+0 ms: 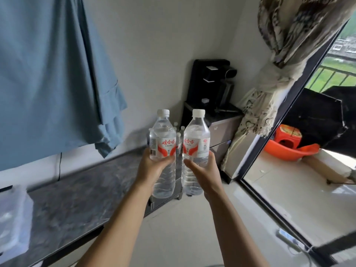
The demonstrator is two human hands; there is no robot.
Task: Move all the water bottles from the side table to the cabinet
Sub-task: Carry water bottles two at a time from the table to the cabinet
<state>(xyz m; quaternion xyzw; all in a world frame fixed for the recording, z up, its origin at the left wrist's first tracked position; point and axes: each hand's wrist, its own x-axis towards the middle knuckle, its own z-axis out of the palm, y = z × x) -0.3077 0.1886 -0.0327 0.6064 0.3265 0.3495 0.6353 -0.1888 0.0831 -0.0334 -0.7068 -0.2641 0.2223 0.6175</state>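
Left hand (152, 166) grip clamped on left bottle (163, 149), right hand (204, 170) grip clamped on right bottle (195, 149); both upright, side by side above dark table (77, 193).

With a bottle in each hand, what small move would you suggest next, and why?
Probably carry both forward and set them down on the dark marble-top surface beside the bottles already standing there. The left hand and right hand each hold an upright capped bottle in mid-air.

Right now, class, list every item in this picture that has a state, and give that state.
Left hand: closed around left bottle.
Right hand: closed around right bottle.
Left bottle: capped, full, upright, held up.
Right bottle: capped, full, upright, held up.
Patterned curtain: tied back.
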